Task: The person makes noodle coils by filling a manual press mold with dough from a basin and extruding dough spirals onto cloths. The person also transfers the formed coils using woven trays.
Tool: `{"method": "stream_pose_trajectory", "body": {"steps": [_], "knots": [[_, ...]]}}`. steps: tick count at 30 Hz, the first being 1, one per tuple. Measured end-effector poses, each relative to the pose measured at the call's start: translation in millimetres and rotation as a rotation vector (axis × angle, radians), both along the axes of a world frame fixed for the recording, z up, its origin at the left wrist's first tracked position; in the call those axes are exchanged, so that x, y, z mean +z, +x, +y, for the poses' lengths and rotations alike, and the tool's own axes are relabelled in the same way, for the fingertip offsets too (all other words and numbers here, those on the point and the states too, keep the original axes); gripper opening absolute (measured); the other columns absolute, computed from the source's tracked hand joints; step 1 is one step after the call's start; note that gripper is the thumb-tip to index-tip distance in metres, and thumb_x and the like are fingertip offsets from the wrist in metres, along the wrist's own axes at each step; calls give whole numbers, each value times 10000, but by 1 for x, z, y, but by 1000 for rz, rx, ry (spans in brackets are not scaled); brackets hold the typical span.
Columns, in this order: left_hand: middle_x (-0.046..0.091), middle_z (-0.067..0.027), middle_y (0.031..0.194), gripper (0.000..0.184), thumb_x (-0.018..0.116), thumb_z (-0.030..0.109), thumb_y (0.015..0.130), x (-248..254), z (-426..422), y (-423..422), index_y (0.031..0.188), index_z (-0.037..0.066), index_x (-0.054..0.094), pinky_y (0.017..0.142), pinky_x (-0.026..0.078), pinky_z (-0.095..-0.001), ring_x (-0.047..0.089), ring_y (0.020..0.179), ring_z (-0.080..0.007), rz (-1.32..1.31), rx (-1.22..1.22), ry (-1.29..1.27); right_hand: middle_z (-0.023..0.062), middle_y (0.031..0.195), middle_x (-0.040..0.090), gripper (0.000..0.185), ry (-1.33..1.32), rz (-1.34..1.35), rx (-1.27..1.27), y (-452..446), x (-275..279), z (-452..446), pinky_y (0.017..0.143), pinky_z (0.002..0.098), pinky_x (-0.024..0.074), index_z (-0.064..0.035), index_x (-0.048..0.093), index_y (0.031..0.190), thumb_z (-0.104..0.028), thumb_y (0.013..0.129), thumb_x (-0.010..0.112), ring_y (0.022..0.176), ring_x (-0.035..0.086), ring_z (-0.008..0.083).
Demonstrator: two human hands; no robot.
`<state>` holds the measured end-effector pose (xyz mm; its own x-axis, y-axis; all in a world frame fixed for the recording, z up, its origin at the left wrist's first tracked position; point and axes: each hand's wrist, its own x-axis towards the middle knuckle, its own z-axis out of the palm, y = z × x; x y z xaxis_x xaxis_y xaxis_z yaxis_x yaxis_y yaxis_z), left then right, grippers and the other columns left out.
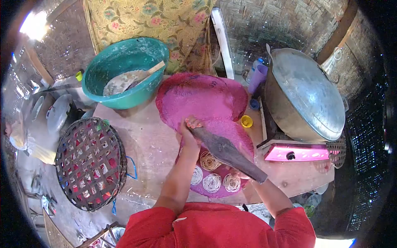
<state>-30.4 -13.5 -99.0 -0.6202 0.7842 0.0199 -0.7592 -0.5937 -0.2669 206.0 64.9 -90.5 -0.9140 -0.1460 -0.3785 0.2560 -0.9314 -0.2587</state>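
Observation:
My left hand [191, 127] is closed around the upper end of a long, dark, paddle-shaped tool [223, 149] with a broad middle. The tool slants down to the right across my front. Near its lower end, my right hand [239, 172] grips from beneath, its fingers partly hidden by the tool. Below lies a pink mat [221, 128] bearing pale coils of thin strands. One yellowish coil [209, 161] sits under the tool; paler ones, including a white coil [212, 182], form a row nearer my body.
A second pink mat [202, 97] lies behind. At the back left stands a green basin [124, 97] with a whitish mass and wooden handle inside. A woven basket [91, 163] is at left. On the right are a large lidded pot [304, 95], a pink stove panel [297, 153] and a yellow cap [246, 121].

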Motion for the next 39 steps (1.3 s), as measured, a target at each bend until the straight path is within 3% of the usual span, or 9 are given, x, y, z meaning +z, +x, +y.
{"method": "stream_pose_trajectory", "body": {"steps": [8, 14, 17, 19, 22, 25, 28, 35, 39], "knots": [[430, 72, 517, 334, 467, 378, 924, 18, -7, -41, 654, 182, 457, 509, 385, -243, 438, 444, -77, 87, 110, 16, 191, 794, 620, 779, 14, 0, 137, -16, 0, -1, 418, 286, 492, -26, 518, 1138, -717, 826, 338, 532, 610, 214], [434, 59, 505, 418, 414, 485, 926, 87, -2, -52, 645, 177, 451, 515, 409, -268, 451, 442, -100, 286, -69, 365, 145, 777, 622, 710, 472, -142, 250, -23, 107, -9, 430, 248, 456, -57, 541, 1111, -683, 860, 318, 564, 601, 171], [427, 49, 507, 472, 394, 566, 898, 111, 0, -37, 642, 173, 439, 553, 424, -309, 447, 450, -121, 446, -43, 169, 120, 762, 619, 675, 642, -233, 271, 3, 128, 8, 439, 242, 438, -75, 544, 1117, -662, 878, 312, 564, 582, 151], [402, 36, 500, 530, 361, 637, 868, 142, 4, 1, 636, 166, 427, 583, 413, -348, 435, 468, -147, 323, -33, -510, 91, 731, 607, 634, 755, -289, 263, 26, 117, 19, 454, 261, 420, -96, 532, 1161, -632, 898, 316, 533, 533, 133], [378, 22, 492, 563, 332, 673, 850, 48, 39, 5, 632, 162, 423, 594, 393, -358, 427, 488, -162, 258, -201, -194, 57, 653, 573, 615, 945, -505, 395, 43, 121, 22, 461, 260, 421, -95, 559, 1080, -620, 912, 286, 533, 537, 129], [380, 23, 495, 566, 344, 688, 833, -9, 57, 31, 634, 163, 423, 581, 379, -346, 414, 482, -159, 97, -289, -286, 41, 627, 554, 598, 870, -611, 479, 58, 119, 19, 417, 267, 404, -86, 542, 914, -625, 911, 285, 485, 520, 128], [362, 45, 483, 549, 317, 656, 856, 6, 58, 33, 622, 171, 423, 561, 361, -320, 382, 451, -135, 120, -259, -302, 10, 554, 492, 677, 1191, -719, 442, 54, 114, 14, 373, 258, 377, -87, 530, 782, -726, 839, 314, 434, 476, 108], [340, 60, 459, 523, 295, 621, 879, 26, 50, 42, 609, 188, 413, 530, 343, -309, 358, 424, -113, 135, -257, -319, 29, 574, 517, 629, 1150, -766, 447, 62, 151, 0, 399, 262, 411, -64, 515, 827, -670, 868, 354, 460, 504, 116], [337, 65, 456, 518, 292, 613, 884, 39, 59, 37, 608, 192, 416, 525, 342, -300, 355, 418, -108, 150, -247, -295, 24, 555, 500, 661, 1355, -720, 428, 58, 145, 7, 394, 259, 392, -51, 525, 735, -682, 855, 369, 435, 489, 119]]}}
